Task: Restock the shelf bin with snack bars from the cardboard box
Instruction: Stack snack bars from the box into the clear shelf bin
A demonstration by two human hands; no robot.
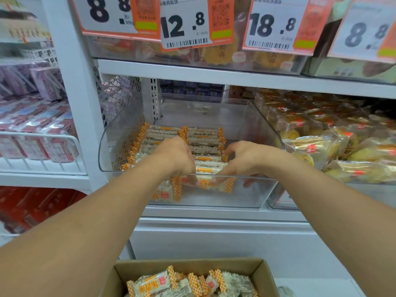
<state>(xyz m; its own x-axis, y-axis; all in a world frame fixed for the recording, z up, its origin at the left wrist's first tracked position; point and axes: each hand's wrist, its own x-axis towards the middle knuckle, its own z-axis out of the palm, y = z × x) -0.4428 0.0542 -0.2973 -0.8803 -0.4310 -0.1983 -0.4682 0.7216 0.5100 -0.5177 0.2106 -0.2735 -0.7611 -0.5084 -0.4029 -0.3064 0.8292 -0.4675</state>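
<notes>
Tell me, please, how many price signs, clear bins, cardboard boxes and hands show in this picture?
Price signs: 4 (first)
Clear bins holding snack bars: 1
Cardboard boxes: 1
Hands: 2 (left hand, right hand)
Total: 8

Both bare forearms are stretching forward and angling in toward each other, wrists almost meeting. The left hand (pixel 177 155) is curling palm-down, knuckles up, fingers tucking under. The right hand (pixel 246 159) is sitting just beside it, thumb and index finger spreading apart, the other fingers pointing down and forward.
</notes>
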